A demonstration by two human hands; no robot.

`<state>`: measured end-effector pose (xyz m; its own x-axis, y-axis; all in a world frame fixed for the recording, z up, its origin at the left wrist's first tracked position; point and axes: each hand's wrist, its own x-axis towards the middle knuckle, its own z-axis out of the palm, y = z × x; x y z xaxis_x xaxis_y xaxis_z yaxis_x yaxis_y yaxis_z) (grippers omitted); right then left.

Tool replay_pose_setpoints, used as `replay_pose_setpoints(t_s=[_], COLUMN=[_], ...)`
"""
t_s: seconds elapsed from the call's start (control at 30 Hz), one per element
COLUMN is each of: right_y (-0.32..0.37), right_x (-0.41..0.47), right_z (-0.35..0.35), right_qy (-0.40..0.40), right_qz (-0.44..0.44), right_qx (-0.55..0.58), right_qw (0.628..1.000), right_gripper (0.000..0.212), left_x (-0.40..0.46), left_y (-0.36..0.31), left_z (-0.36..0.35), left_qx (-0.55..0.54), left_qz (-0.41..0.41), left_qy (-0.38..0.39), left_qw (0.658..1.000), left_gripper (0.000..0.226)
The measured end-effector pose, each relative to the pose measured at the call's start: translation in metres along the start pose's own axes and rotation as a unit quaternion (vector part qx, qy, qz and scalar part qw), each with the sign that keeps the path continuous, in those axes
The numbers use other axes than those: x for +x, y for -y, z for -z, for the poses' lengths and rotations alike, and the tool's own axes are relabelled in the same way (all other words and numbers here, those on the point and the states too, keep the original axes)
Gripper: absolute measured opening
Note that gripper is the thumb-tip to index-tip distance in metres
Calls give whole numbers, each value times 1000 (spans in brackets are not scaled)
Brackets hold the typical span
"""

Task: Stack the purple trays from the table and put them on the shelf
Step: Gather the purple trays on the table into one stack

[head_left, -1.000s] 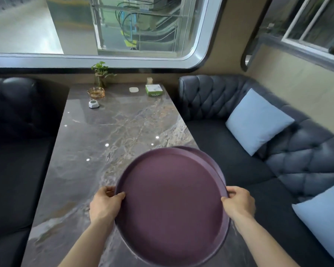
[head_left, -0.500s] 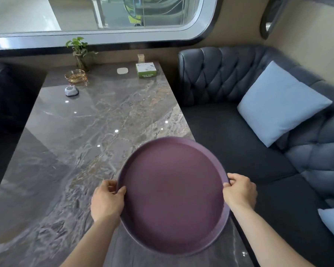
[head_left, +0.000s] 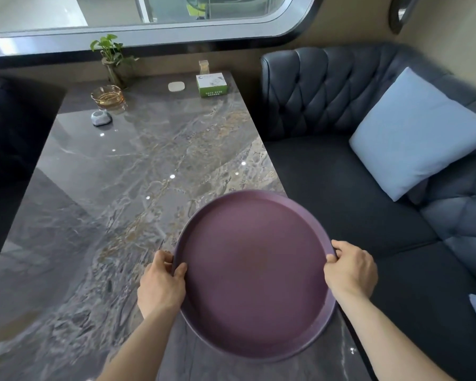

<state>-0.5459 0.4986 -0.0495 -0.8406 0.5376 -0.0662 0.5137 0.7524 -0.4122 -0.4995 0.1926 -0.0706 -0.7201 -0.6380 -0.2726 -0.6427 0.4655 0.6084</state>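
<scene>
A person's two bare hands hold a round purple tray (head_left: 254, 273) by opposite sides of its rim, over the near right corner of a grey marble worktop (head_left: 116, 193). The left hand (head_left: 161, 284) has its grip closed on the tray's left edge, thumb hooked over the rim and onto the inner face, fingers curled under. The right hand (head_left: 351, 270) has its grip closed on the right edge in the same way, thumb on top. The tray is empty, its flat inner surface bare, and its right side reaches past the worktop's edge toward the dark tufted sofa (head_left: 341, 188). Whether a second tray lies beneath it cannot be told from this angle.

At the far end of the worktop stand a small potted plant (head_left: 112, 59), an amber glass bowl (head_left: 107, 96) whose contents cannot be made out, a small grey-and-white object (head_left: 101, 118) just in front of the bowl, a flat white pad (head_left: 176, 86) and a green-and-white box (head_left: 211, 85), with a small clear holder (head_left: 204, 67) behind the box. A light blue cushion (head_left: 421, 133) leans against the sofa back on the right. A window with a rounded metal frame (head_left: 149, 37) runs behind the worktop.
</scene>
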Motion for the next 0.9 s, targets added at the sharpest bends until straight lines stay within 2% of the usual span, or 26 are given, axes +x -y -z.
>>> replay_pose_setpoints(t_s=[0.13, 0.2, 0.27, 0.3, 0.37, 0.4, 0.47, 0.63, 0.8, 0.83, 0.9], right_y=[-1, -1, -3, -5, -9, -11, -15, -24, -20, -18, -15], right_x=[2, -2, -4, -5, -5, -6, -7, -19, -50, -56, -68], right_z=[1, 0, -2, -4, -6, -5, -4, -7, -9, -9, -7], right_qy=[16, 34, 64, 78, 103, 111, 114, 105, 126, 127, 138], right_qz=[-40, -64, -112, -132, -148, -147, -150, -118, -48, -32, -8], right_qx=[61, 76, 77, 86, 129, 148, 155, 88, 39, 36, 43], right_qw=[997, 995, 989, 984, 975, 972, 970, 983, 990, 991, 989], right_gripper=[38, 55, 70, 63, 27, 24, 28, 29, 12, 14, 35], left_x=[0, 7, 17, 20, 21, 19, 14, -3, -42, -47, -52], left_y=[-3, -5, -8, -9, -11, -10, -8, 14, 59, 66, 74], left_z=[-1, 3, 6, 6, 4, 3, 4, 29, 64, 71, 81], left_qx=[18, 36, 11, -13, -33, -27, -13, 5, 37, 44, 73], left_qz=[13, 25, 43, 49, 44, 41, 52, 116, 155, 163, 169], left_qy=[18, 43, 71, 84, 101, 104, 109, 167, 206, 216, 253], left_qw=[1000, 998, 997, 995, 993, 993, 993, 979, 965, 962, 950], left_gripper=[21, 28, 48, 58, 62, 60, 54, 41, 40, 42, 45])
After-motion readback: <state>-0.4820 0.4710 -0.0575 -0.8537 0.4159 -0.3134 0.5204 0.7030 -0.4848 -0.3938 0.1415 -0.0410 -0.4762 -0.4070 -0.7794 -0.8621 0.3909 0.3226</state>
